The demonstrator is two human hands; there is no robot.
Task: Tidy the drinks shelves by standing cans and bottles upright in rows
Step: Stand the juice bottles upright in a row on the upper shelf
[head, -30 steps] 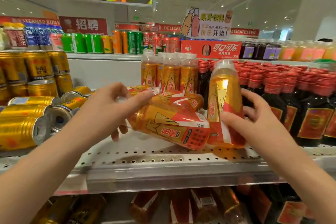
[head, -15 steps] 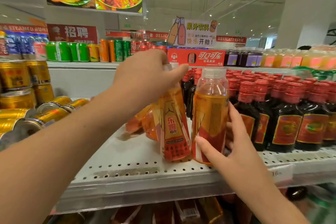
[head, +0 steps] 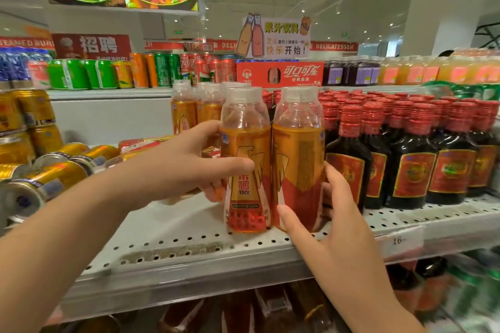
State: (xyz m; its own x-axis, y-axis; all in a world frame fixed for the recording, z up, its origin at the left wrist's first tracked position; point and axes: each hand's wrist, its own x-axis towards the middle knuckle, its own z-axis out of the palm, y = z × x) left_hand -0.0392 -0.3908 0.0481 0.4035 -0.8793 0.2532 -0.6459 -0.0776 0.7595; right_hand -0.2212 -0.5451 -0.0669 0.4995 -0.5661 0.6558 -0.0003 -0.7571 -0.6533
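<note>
Two orange drink bottles with white caps stand upright side by side at the front of the white perforated shelf (head: pixel 189 246). My left hand (head: pixel 189 167) is wrapped around the left bottle (head: pixel 247 170) at mid-height. My right hand (head: pixel 324 224) cups the lower part of the right bottle (head: pixel 297 165), thumb on its front. Behind them more of the same bottles (head: pixel 186 111) stand in a row. At least one bottle (head: pixel 135 144) lies on its side behind my left hand, partly hidden.
Gold cans (head: pixel 48 184) lie toppled on the left of the shelf, with stacked gold cans (head: pixel 24 113) behind them. Dark bottles with red caps (head: pixel 405 159) stand in rows on the right. An upper shelf holds soda cans (head: pixel 151 70). Lower-shelf bottles (head: pixel 270 311) are blurred.
My left hand lifted a lying bottle, stood it upright beside the right bottle, and slid from its cap down to its middle. My right hand stayed on the right bottle.
</note>
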